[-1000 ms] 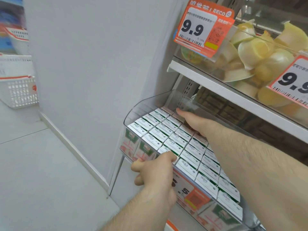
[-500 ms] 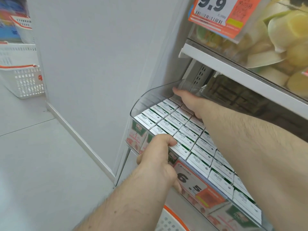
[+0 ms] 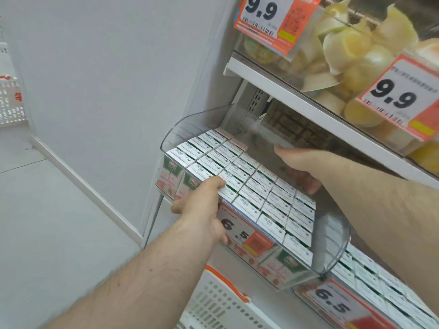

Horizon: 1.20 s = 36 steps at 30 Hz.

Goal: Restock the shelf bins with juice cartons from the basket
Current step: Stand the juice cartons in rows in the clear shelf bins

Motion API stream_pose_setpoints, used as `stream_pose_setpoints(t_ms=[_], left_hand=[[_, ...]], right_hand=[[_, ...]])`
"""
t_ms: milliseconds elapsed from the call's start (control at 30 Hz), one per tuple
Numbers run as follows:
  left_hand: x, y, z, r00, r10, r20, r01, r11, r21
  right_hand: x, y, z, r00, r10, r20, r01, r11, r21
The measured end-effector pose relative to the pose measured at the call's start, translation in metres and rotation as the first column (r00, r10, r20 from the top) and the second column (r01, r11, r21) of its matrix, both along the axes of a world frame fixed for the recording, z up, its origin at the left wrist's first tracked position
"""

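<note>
A clear plastic shelf bin (image 3: pixel 190 124) sits tilted out from the middle shelf, packed with several rows of white-topped juice cartons (image 3: pixel 251 186). My left hand (image 3: pixel 202 210) grips the bin's front rim beside the 6.5 price tag (image 3: pixel 237 231), fingers curled over the front cartons. My right hand (image 3: pixel 297 162) holds the bin's right wall near the back, thumb on top and fingers showing through the plastic. A white basket (image 3: pixel 223 302) with an orange handle stands below the bin; its contents are hidden.
The upper shelf (image 3: pixel 273 84) holds packs of cut yellow fruit (image 3: pixel 356 55) behind 9.9 tags. A second bin of cartons (image 3: pixel 380 293) lies to the lower right. A grey side panel (image 3: pixel 118 79) stands left of the shelf, with another white basket (image 3: pixel 9 100) far left.
My right hand has come from the bin's back left corner to its right wall. The bin now sits further out and more angled. My left hand keeps its hold on the front rim.
</note>
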State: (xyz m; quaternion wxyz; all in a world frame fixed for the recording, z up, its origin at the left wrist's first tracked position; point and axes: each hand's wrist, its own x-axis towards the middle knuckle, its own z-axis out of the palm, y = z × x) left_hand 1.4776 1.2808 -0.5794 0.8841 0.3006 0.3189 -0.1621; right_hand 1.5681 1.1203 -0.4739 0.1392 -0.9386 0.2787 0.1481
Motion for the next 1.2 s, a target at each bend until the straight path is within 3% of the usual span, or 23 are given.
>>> stream_pose_setpoints(t_ms=[133, 400, 467, 567, 667, 767, 833, 933, 1067, 1200], left_hand=[[-0.007, -0.004, -0.002, 1.0, 0.024, -0.012, -0.023, 0.999, 0.049], [-0.011, -0.003, -0.002, 0.997, 0.066, 0.026, -0.069, 0.994, 0.09], [-0.009, -0.004, -0.003, 0.999, 0.018, 0.027, -0.019, 0.998, 0.056], [-0.01, -0.005, -0.006, 1.0, -0.003, -0.005, 0.003, 0.999, 0.053], [-0.022, 0.003, 0.009, 0.999, 0.031, -0.021, -0.028, 0.992, 0.123], [-0.023, 0.004, 0.005, 0.987, 0.161, -0.006, -0.157, 0.971, 0.182], [-0.022, 0.004, 0.001, 0.983, 0.185, 0.014, -0.185, 0.97, 0.16], [-0.021, 0.004, 0.0, 0.989, 0.129, 0.075, -0.135, 0.987, 0.084], [-0.018, 0.011, -0.001, 0.995, 0.057, 0.087, -0.064, 0.996, 0.07], [-0.02, 0.016, 0.005, 0.995, 0.019, 0.097, -0.03, 0.993, 0.112]], right_hand=[[-0.032, -0.015, -0.008, 0.989, -0.098, -0.115, 0.112, 0.986, 0.121], [-0.062, -0.004, 0.002, 0.994, -0.1, -0.034, 0.105, 0.973, 0.204], [-0.068, 0.008, 0.007, 1.0, 0.023, 0.003, -0.023, 0.994, 0.111], [-0.083, 0.016, 0.009, 0.955, 0.283, 0.093, -0.253, 0.936, -0.247], [-0.118, 0.024, -0.005, 0.763, 0.593, 0.257, -0.479, 0.786, -0.392], [-0.156, 0.041, -0.031, 0.6, 0.785, 0.155, -0.648, 0.591, -0.48], [-0.159, 0.041, -0.049, 0.533, 0.842, 0.082, -0.65, 0.469, -0.598], [-0.151, 0.038, -0.065, 0.492, 0.868, 0.074, -0.548, 0.374, -0.748], [-0.153, 0.038, -0.069, 0.453, 0.88, 0.145, -0.498, 0.385, -0.778], [-0.169, 0.022, -0.052, 0.554, 0.83, 0.068, -0.585, 0.446, -0.678]])
